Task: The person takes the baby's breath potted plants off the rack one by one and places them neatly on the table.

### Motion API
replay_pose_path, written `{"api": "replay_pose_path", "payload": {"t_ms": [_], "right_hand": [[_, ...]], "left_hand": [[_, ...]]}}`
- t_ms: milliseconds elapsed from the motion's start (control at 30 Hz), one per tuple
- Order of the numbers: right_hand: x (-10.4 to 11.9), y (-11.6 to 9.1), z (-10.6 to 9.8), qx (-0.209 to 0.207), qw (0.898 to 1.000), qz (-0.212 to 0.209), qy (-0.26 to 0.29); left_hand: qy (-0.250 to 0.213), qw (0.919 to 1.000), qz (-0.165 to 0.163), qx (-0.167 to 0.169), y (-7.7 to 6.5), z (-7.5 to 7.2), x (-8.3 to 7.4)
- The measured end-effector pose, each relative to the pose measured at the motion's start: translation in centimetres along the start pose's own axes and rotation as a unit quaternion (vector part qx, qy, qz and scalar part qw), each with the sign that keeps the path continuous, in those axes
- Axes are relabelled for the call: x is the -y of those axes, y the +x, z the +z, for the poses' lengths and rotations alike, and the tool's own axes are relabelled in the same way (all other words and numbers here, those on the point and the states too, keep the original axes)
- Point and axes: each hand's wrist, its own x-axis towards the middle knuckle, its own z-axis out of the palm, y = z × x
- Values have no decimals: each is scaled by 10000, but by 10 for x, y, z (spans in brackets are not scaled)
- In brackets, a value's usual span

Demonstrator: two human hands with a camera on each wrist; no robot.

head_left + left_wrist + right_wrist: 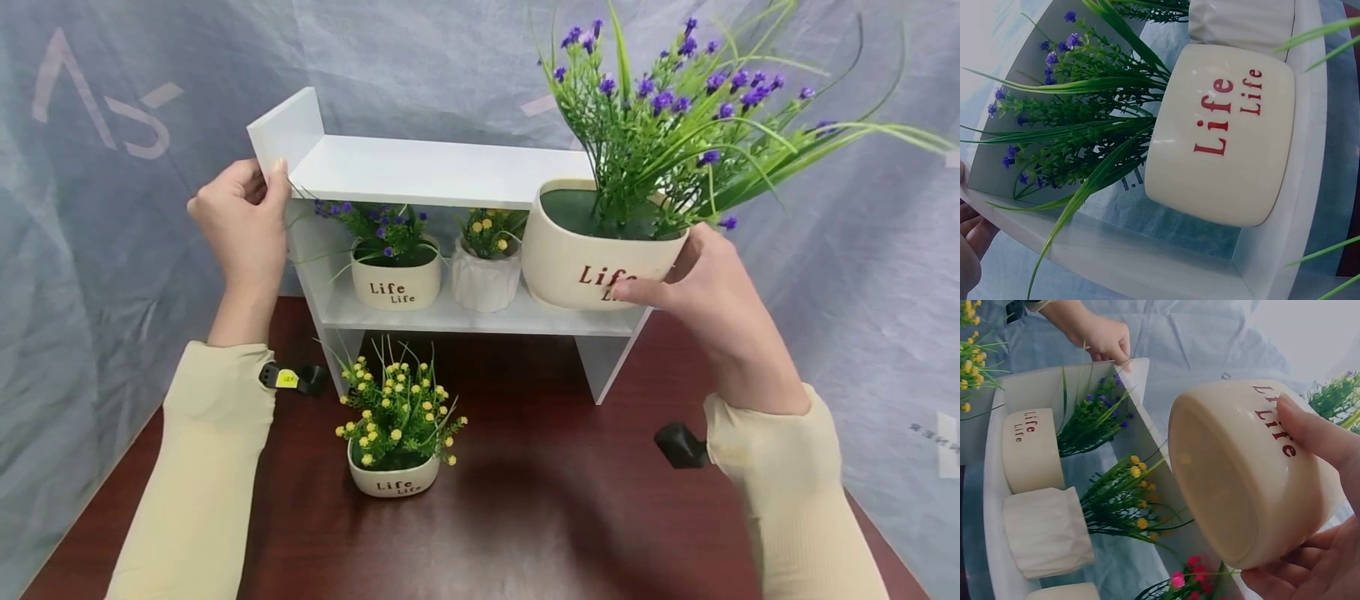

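The right hand (708, 304) is clamped on the right end of a large cream pot (573, 258), thumb on the lettered front and fingers behind. That grip across the end probably serves to carry the weight roughly upright while leaving the purple flowers (663, 104) above the hand uncrushed. The pot's underside shows bare in the right wrist view, so it is held in the air, left of this hand and in front of the right end of the white shelf (420, 171).

The left hand (243, 212) has thumb and fingers together on the front edge of the shelf's raised left side board (288, 129), most likely to steady the light-looking frame.

Below and to the right of the left hand, the shelf's lower board carries a smaller cream pot (397, 287) with purple flowers, then a white pot (486, 279) with yellow ones. Beyond them, nearer the right hand, another cream pot (1063, 592) shows only partly; they seem lined up so each front faces out. Well below the left hand, a yellow-flowered pot (393, 481) stands on the tabletop (540, 533), apart from the row.
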Motion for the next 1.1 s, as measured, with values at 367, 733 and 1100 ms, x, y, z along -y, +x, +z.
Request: {"api": "replay_pose_path", "payload": {"t_ms": [367,733,1100], "right_hand": [[-18,-7,6,229,9966,180,-775],[-39,-14,5,298,9951,215,-916],[-71,-24,11,197,9884,725,-1320]], "left_hand": [[-30,9999,-107,-18,2,2,2],[23,10000,11,-11,0,3,3],[90,9999,-43,-25,0,3,4]]}}
